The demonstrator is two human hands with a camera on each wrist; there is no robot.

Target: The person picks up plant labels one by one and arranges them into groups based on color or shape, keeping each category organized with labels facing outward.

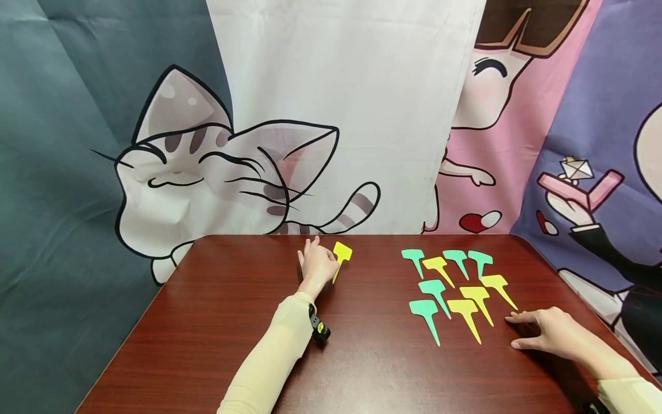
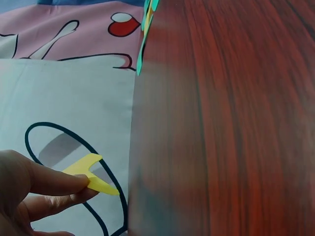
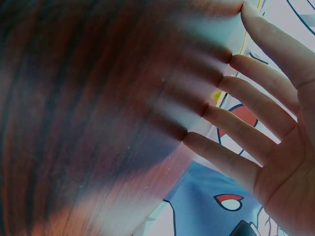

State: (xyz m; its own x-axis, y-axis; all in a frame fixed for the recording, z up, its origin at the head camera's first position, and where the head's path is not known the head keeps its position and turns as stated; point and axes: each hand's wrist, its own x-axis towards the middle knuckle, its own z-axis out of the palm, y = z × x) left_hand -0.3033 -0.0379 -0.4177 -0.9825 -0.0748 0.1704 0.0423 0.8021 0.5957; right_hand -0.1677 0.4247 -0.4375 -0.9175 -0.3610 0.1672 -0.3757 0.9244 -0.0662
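Between thumb and finger, my left hand (image 1: 316, 265) pinches a yellow T-shaped plant label (image 1: 342, 252) near the table's far edge. The left wrist view shows the same label (image 2: 91, 172) at the fingertips, with part of it covered by the thumb. On the table's right side, my right hand (image 1: 555, 333) rests its fingertips on the wood and holds nothing. Its fingers are spread and fairly straight in the right wrist view. Left of that hand lie several loose labels, some green (image 1: 424, 308) and some yellow (image 1: 462, 307), their points toward the near side.
The dark red-brown wooden table (image 1: 362, 368) reaches back to a hanging cloth (image 1: 351, 69) printed with cartoon figures. A black band with a small device (image 1: 319, 329) sits on my left wrist.
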